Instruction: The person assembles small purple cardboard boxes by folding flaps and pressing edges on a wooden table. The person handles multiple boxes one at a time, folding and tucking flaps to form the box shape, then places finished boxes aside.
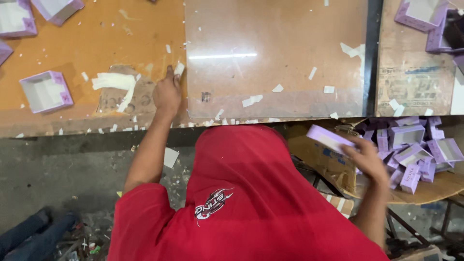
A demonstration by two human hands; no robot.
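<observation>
head view, landmark: the clear plastic sheet (275, 58) lying on the bench, everything below is placed off that

left hand (167, 94): sits right at the sheet's left edge, fingers stretched forward, fingertips pinching or pressing a small white paper strip (179, 68) at that edge. Can't quite tell if it's gripped or just pinned down

right hand (367, 157): off past the sheet's lower right corner, below the bench edge, closed around a small lilac box (329, 138), which is blurred, so the hand looks to be moving

box pile (415, 150): heap of the same lilac boxes on a cardboard tray, just right of the right hand, below the sheet's right end

other bits: an open lilac box (46, 92) well left of the sheet, a bunch of white strips (116, 82) between it and the left hand, more lilac boxes at the far corners, white scraps scattered all over the sheet

step in hand: looks to me like one box picked from the pile while the other hand gets a strip

next move calls for: my guess, bringing box and strip together over the sheet, with the strip peeled cleanly off the edge first
</observation>
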